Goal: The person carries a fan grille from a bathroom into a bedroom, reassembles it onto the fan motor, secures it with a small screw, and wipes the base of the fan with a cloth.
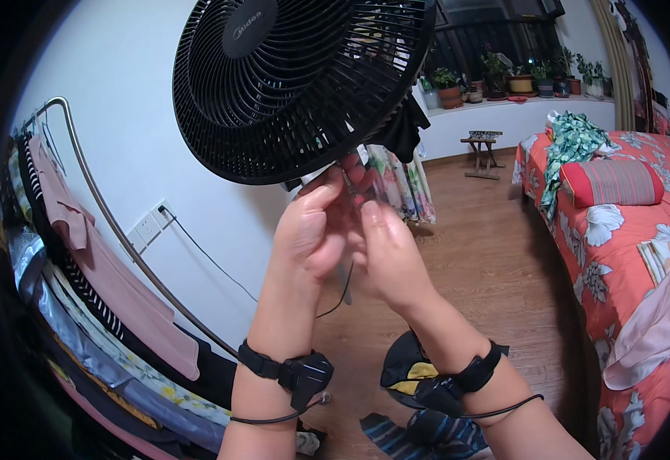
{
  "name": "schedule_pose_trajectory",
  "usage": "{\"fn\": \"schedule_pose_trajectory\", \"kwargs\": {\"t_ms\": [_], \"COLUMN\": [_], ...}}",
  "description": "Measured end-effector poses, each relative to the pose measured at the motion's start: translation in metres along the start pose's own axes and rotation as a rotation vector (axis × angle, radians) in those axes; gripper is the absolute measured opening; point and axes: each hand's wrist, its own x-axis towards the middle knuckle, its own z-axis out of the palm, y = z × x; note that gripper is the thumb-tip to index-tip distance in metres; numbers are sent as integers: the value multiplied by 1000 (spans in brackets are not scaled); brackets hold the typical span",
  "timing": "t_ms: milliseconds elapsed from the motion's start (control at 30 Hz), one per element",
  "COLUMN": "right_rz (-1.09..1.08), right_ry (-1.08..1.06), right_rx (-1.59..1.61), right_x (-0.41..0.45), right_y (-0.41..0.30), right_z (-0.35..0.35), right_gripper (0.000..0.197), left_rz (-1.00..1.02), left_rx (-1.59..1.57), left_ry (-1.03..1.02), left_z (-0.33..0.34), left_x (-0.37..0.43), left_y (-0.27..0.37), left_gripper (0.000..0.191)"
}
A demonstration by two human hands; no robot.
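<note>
A black Midea electric fan (248,115) fills the upper middle, its round grille tilted towards me. Just under the lower rim, my left hand (312,224) grips the fan near its neck, which the hands largely hide. Close against it, my right hand (389,247) pinches a slender piece with a red part (359,199), possibly a screwdriver; blur and fingers hide most of it. A thin dark cord (345,293) hangs below the hands. Both wrists wear black straps with small devices.
A metal clothes rack (99,178) with hanging garments stands left, beside a wall socket with a plugged-in cord (208,256). The bed (593,241) is right. A small stool (482,152) and potted plants (448,89) are farther back. A black-and-yellow item (412,374) and striped cloth (444,434) lie below.
</note>
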Motion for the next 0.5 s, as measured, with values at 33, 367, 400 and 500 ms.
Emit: {"fn": "schedule_pose_trajectory", "kwargs": {"t_ms": [33,367,400,500], "right_rz": [431,26,-7,365], "right_ry": [-212,3,7,-188], "right_rx": [723,-242,-256,510], "right_x": [3,-7,-4,6], "right_y": [-6,-11,-12,-13], "right_z": [-11,1,3,-3], "right_gripper": [31,37,36,36], "left_rz": [-35,-21,-5,-22], "left_rx": [-4,22,21,6], "left_ry": [-17,-19,-47,-67], "left_z": [0,-17,-17,-6], "left_x": [-1,3,6,1], "left_y": [2,1,0,2], "left_gripper": [12,9,10,12]}}
